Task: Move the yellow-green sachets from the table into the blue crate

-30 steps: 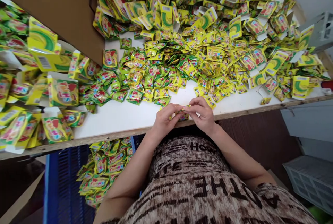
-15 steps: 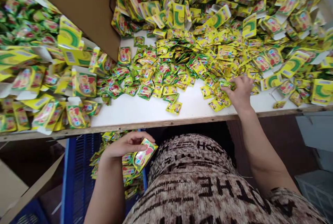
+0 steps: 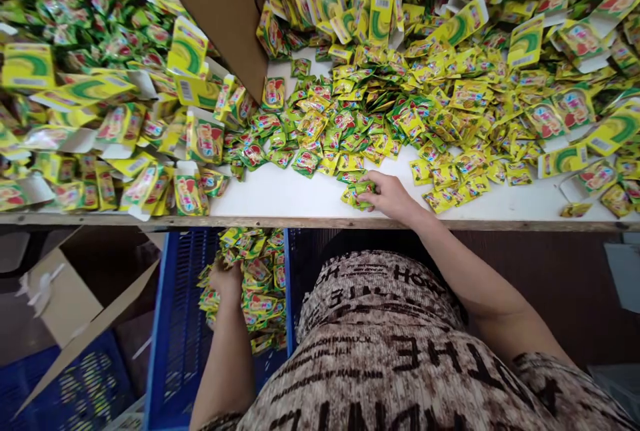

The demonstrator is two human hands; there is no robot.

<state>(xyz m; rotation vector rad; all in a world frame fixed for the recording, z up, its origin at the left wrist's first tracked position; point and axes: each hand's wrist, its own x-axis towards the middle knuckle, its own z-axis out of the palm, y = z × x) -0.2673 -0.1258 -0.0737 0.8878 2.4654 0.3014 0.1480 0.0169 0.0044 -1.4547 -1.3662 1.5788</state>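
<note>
My right hand (image 3: 393, 197) is on the white table near its front edge, fingers closed on small yellow-and-green sachets (image 3: 356, 191). To its left lies a loose heap of such sachets (image 3: 345, 121); more sachets (image 3: 455, 187) lie to its right. Below the table edge, my left hand (image 3: 227, 281) reaches into a blue plastic crate (image 3: 173, 311), over a pile of filled yellow-and-green boxes (image 3: 260, 304). Its fingers are mostly hidden, so I cannot see whether they hold anything.
Open small boxes (image 3: 205, 134) packed with sachets stand along the left of the table, and more boxes (image 3: 525, 41) cover the back right. A brown cardboard panel (image 3: 220, 11) rises between the heaps. An open carton (image 3: 75, 291) is on the floor at left.
My left hand has moved down and left into the crate, and the box it held no longer shows. My right hand has moved left along the table to other sachets.
</note>
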